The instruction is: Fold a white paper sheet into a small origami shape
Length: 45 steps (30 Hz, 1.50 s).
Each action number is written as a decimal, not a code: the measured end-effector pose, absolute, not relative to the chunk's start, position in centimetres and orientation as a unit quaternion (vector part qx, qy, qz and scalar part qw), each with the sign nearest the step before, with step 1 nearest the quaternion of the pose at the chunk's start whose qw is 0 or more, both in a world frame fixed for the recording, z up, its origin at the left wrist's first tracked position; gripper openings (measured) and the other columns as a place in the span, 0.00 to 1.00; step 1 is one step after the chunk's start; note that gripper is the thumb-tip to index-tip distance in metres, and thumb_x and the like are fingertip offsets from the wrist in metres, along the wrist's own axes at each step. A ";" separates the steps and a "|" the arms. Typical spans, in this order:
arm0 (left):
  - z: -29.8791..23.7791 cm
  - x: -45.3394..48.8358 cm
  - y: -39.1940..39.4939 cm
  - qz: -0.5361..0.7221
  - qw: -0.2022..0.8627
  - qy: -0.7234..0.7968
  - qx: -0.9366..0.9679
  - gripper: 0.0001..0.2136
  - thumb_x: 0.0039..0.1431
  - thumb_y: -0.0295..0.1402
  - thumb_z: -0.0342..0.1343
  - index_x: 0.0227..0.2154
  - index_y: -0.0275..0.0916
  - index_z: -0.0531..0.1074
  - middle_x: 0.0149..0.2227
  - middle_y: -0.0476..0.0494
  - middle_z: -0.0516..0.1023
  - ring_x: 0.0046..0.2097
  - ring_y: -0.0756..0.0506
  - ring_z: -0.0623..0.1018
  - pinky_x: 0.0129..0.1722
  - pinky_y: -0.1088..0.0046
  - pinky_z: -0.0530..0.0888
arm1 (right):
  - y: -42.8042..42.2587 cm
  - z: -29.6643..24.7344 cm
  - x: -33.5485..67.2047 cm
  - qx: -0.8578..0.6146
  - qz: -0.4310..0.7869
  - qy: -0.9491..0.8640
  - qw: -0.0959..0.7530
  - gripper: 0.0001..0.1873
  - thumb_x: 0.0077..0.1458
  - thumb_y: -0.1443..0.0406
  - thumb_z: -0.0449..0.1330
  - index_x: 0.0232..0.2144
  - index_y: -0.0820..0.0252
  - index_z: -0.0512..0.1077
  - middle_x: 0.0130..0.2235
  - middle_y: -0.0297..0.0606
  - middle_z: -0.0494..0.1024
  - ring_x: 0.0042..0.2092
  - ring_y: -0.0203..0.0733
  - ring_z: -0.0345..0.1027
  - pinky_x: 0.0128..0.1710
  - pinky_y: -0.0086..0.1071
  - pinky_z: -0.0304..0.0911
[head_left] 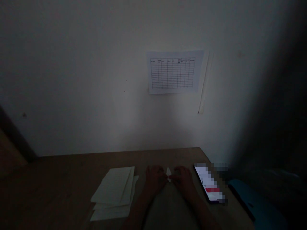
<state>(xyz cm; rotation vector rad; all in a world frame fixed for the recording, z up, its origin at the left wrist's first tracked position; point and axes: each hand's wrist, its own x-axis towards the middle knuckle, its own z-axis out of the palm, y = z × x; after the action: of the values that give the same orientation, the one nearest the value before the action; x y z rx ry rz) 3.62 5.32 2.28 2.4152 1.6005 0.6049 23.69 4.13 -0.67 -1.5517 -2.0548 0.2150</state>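
Observation:
My left hand (154, 179) and my right hand (183, 180) meet over the middle of a wooden table (72, 169). Between their fingertips is a small folded piece of white paper (169, 174), pinched from both sides. Part of it is hidden by my fingers. To the left of my left hand lies a stack of loose white paper sheets (112, 191). A smartphone (208, 185) with a lit, blurred screen lies just right of my right hand.
A blue object (254, 201) sits in the dark beyond the table's right side. A ruled paper chart (172, 72) is fixed to the wall behind the table. The room is dim, and the far table edge meets the wall.

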 end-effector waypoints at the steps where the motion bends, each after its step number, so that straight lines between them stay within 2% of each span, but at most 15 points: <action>1: 2.3 3.6 5.3 0.207 0.085 0.538 0.813 0.07 0.56 0.39 0.62 0.38 0.52 0.80 0.52 0.47 0.75 0.57 0.38 0.69 0.64 0.42 0.47 | 4.1 -0.6 23.6 -0.580 0.077 -0.763 0.276 0.12 0.57 0.63 0.63 0.41 0.36 0.79 0.55 0.35 0.71 0.58 0.51 0.59 0.58 0.44 0.52; 7: 1.9 3.5 5.3 0.201 0.058 0.503 0.838 0.08 0.58 0.38 0.61 0.40 0.55 0.80 0.51 0.47 0.77 0.56 0.37 0.69 0.63 0.38 0.44 | 4.1 -0.4 23.4 -0.588 0.066 -0.758 0.274 0.12 0.57 0.64 0.62 0.40 0.37 0.79 0.54 0.35 0.72 0.58 0.50 0.59 0.58 0.44 0.51; 15: 1.8 3.5 5.5 0.183 0.017 0.503 0.844 0.06 0.61 0.41 0.58 0.39 0.56 0.80 0.45 0.49 0.80 0.54 0.38 0.71 0.62 0.38 0.44 | 4.0 -0.5 23.4 -0.598 0.053 -0.753 0.271 0.13 0.55 0.63 0.64 0.41 0.36 0.78 0.53 0.33 0.74 0.62 0.52 0.55 0.62 0.49 0.43; 21: 1.0 3.3 5.9 0.190 0.047 0.508 0.839 0.07 0.62 0.42 0.58 0.39 0.57 0.80 0.46 0.51 0.81 0.53 0.39 0.71 0.63 0.42 0.45 | 4.4 -0.9 23.8 -0.604 0.051 -0.744 0.281 0.09 0.54 0.61 0.65 0.38 0.39 0.80 0.52 0.34 0.75 0.61 0.54 0.56 0.60 0.51 0.44; 25: 0.6 3.1 6.1 0.200 0.084 0.527 0.822 0.07 0.60 0.43 0.59 0.39 0.59 0.80 0.48 0.53 0.80 0.55 0.39 0.70 0.62 0.43 0.48 | 4.6 -1.1 24.1 -0.590 0.066 -0.751 0.289 0.09 0.53 0.62 0.65 0.36 0.41 0.80 0.50 0.34 0.77 0.60 0.53 0.58 0.59 0.48 0.49; 31: 0.9 3.0 6.4 0.210 0.129 0.533 0.809 0.06 0.59 0.42 0.61 0.38 0.59 0.80 0.50 0.52 0.78 0.55 0.40 0.70 0.61 0.48 0.53 | 4.8 -1.6 24.2 -0.585 0.067 -0.743 0.318 0.13 0.58 0.60 0.59 0.45 0.49 0.77 0.51 0.39 0.75 0.54 0.49 0.65 0.56 0.42 0.55; 34: 0.9 3.1 6.5 0.215 0.137 0.524 0.813 0.06 0.59 0.41 0.61 0.38 0.57 0.81 0.49 0.51 0.78 0.54 0.41 0.71 0.61 0.52 0.55 | 4.9 -1.9 24.1 -0.590 0.054 -0.745 0.307 0.15 0.62 0.58 0.54 0.47 0.48 0.76 0.51 0.40 0.75 0.54 0.49 0.65 0.56 0.42 0.56; 39: 0.5 3.3 6.4 0.223 0.119 0.508 0.823 0.07 0.59 0.40 0.60 0.39 0.55 0.81 0.49 0.49 0.78 0.54 0.40 0.71 0.60 0.55 0.59 | 4.4 -1.5 23.5 -0.601 0.014 -0.754 0.265 0.20 0.57 0.56 0.60 0.52 0.43 0.72 0.55 0.41 0.72 0.57 0.53 0.62 0.58 0.48 0.52; 45: 0.9 3.5 5.7 0.204 0.109 0.491 0.840 0.10 0.61 0.40 0.58 0.45 0.60 0.78 0.53 0.51 0.76 0.55 0.39 0.69 0.60 0.49 0.57 | 4.3 -1.4 23.5 -0.607 0.033 -0.752 0.254 0.20 0.56 0.56 0.61 0.52 0.43 0.73 0.55 0.41 0.71 0.58 0.52 0.60 0.60 0.48 0.49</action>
<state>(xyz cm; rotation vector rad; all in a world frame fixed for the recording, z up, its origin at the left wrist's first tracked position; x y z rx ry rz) 3.51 5.71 0.87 2.4697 1.4446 0.6000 23.51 4.31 -1.41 -1.6494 -2.0444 0.0884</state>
